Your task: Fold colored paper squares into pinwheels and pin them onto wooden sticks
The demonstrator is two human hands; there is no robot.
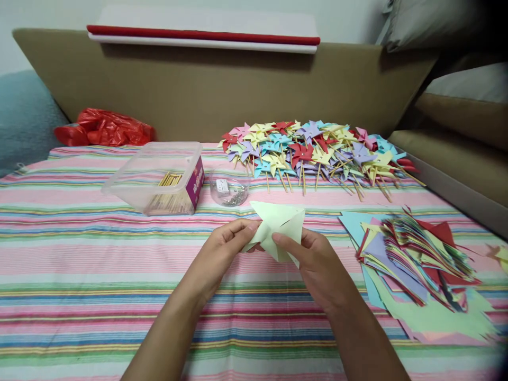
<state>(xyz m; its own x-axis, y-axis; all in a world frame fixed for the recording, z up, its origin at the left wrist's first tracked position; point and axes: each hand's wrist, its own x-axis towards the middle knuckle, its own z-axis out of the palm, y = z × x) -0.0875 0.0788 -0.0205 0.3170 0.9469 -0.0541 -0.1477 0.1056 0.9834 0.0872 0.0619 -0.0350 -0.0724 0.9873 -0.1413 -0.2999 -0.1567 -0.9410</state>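
Far left there's a light blue cushion (24, 124), then a crumpled red plastic bag (119, 128) at the back edge of the striped cloth (79, 259). Next along is a see-through plastic box (138, 164) with a purple label on its right side and a bunch of thin wooden sticks (170, 202) inside. Then comes the left hand (216, 248), thumb and fingers pinched together on the left corner of a pale green paper pinwheel (283, 218), so that grip's definitely closed on it. Just beyond that hand sits a round clear tub (216, 197) with little metal bits in it, too small to make out properly. The pinwheel itself is up between both hands, front and centre, folds partly curled in. The right hand (317, 264) has it clamped too, thumb pressed on the front and fingers tucked behind. Behind and to the right is a big heap of colourful pinwheels on sticks (301, 153), and nearer, right of the hand, a messy stack of coloured paper (416, 264), pretty blurry at its right end
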